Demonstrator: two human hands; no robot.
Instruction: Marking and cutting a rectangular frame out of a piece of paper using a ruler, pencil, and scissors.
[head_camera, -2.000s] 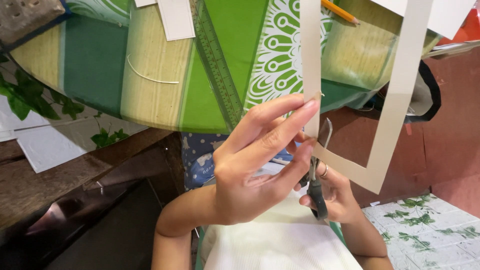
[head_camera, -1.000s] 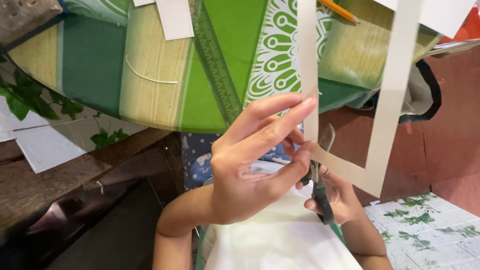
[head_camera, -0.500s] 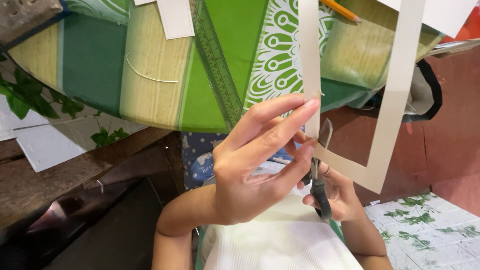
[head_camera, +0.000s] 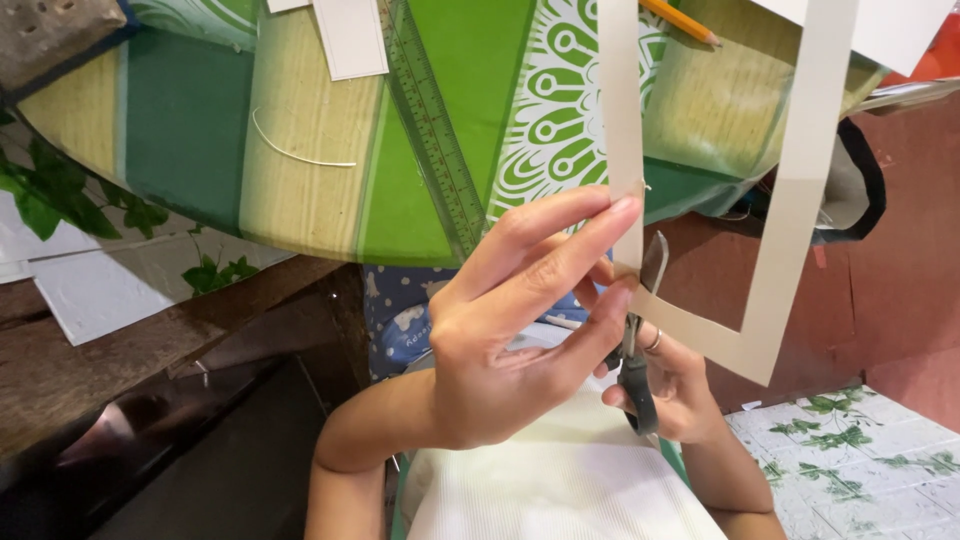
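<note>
Cream card: a pale cardboard frame (head_camera: 790, 200) hangs in the upper right of the frame, its middle cut out, its left strip running down to the fingers at centre.
Left hand: the left hand (head_camera: 510, 330) fills the centre, fingers stretched long and pinching the left strip of the cardboard frame between fingertips and thumb.
Right hand: the right hand (head_camera: 670, 385) sits lower right of centre, partly hidden behind the left, closed round the dark handles of the scissors (head_camera: 640, 340); a ring shows on one finger.
Scissors: blades point upward and meet the card at the frame's inner lower-left corner; how far the blades are parted I cannot tell.
Edges: the frame's lower bar slants down to a corner at right of centre, free of the counter and held in the air.
Open room: bare space lies to the right of the frame, over reddish-brown floor; the lower left is dark and shadowed.
Counter: a round counter (head_camera: 200, 150) covered in a green and yellow patterned cloth spans the upper half.
On the counter: a clear ruler (head_camera: 430, 130) lies slantwise at upper centre, a white card (head_camera: 350, 35) just left of it, a yellow pencil (head_camera: 680, 20) at the top right, a thin white thread (head_camera: 295, 150) in a curve.
Room: leaf-printed white tiles (head_camera: 860, 450) at lower right.
</note>
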